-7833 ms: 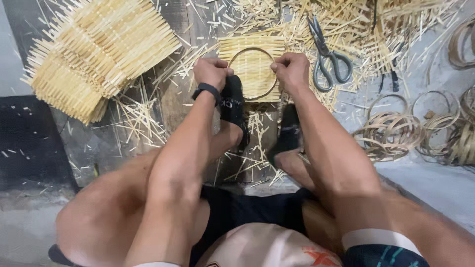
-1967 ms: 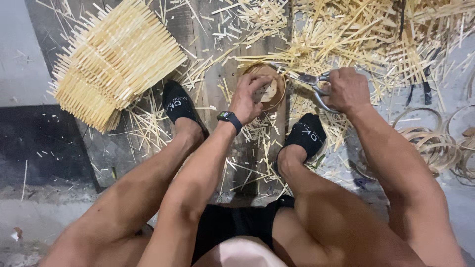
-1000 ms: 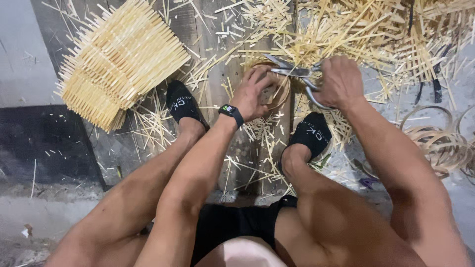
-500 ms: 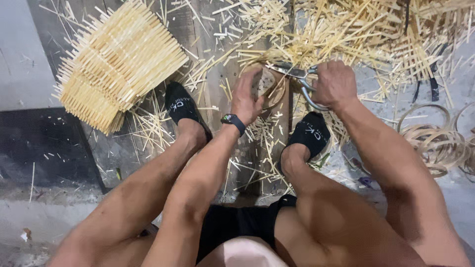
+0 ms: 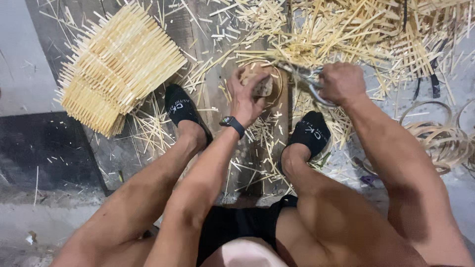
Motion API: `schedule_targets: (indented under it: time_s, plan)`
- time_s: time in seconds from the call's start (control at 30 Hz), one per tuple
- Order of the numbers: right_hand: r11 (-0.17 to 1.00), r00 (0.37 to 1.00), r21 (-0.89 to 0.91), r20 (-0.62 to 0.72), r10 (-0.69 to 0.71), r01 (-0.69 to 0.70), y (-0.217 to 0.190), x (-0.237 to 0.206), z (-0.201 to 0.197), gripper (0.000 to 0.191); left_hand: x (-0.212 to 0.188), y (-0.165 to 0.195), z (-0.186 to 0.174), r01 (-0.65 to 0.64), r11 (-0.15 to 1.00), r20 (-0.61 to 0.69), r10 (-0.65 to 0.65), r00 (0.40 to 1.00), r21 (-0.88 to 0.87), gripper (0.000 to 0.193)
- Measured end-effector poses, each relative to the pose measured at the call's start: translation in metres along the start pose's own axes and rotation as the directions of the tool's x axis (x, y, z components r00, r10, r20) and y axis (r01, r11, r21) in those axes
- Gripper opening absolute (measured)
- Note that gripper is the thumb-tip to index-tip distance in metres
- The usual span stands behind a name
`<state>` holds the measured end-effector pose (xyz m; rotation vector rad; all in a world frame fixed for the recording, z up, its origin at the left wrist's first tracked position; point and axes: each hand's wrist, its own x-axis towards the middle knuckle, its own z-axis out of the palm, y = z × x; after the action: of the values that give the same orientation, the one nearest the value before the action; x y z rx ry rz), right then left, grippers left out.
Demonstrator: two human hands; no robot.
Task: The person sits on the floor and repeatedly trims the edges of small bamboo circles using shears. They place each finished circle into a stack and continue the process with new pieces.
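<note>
My left hand [image 5: 246,96], with a dark watch on its wrist, grips a small round woven bamboo piece [image 5: 264,85] set in a thin hoop, holding it over the wooden floor between my feet. My right hand [image 5: 341,83] is closed around the handles of metal scissors [image 5: 303,79]; the blades point left and meet the upper right rim of the round piece. Both feet in black socks rest on either side below the hands.
A stack of square woven bamboo mats [image 5: 116,64] lies at the upper left. Loose bamboo strips and trimmings [image 5: 356,29] cover the floor ahead and between my feet. Coiled thin bamboo hoops [image 5: 435,141] lie at the right.
Long ago the mat was square with both hands on it. Since then my right hand took up the scissors and the piece became round; lately my left hand turned it slightly.
</note>
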<state>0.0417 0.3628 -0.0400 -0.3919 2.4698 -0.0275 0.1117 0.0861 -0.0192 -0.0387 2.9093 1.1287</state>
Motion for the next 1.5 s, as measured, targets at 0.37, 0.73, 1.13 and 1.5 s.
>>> schedule_targets:
  time_s: [0.37,0.73,1.13,1.5]
  plan:
    - [0.987,0.963,-0.141,-0.248,-0.105,0.071,0.0,0.005,0.008,0.026,0.006,-0.004,0.001,-0.129,0.987,0.18,0.145,0.973,-0.096,0.063]
    - [0.937,0.886,0.186,-0.313,0.341,-0.295,0.05,0.005,0.065,0.055,0.028,-0.06,0.018,0.363,0.917,0.053,-0.359,0.932,-0.163,0.052]
    - [0.293,0.998,0.955,-0.046,0.031,0.034,-0.043,-0.015,0.034,0.02,0.01,-0.024,0.03,0.272,0.777,0.265,-0.139,0.954,-0.568,0.028]
    - [-0.194,0.984,0.965,0.174,-0.041,-0.179,-0.048,-0.027,0.064,0.016,0.003,-0.043,0.035,0.657,0.286,0.436,-0.559,0.706,-0.697,0.036]
